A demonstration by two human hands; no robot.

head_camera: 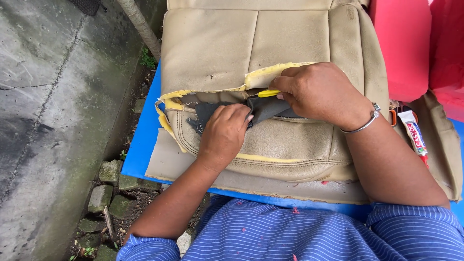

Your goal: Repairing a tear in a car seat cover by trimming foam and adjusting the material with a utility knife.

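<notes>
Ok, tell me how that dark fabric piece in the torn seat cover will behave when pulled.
The dark fabric piece probably behaves floppy: it folds and creases between the left hand and right hand. It looks thin, so likely light. Its ragged edge near the seat cover tear suggests it may fray.

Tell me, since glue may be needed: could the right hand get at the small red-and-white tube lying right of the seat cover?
Probably yes: the red-and-white tube lies uncovered beside the right hand, though its grip holds a yellow tool.
</notes>
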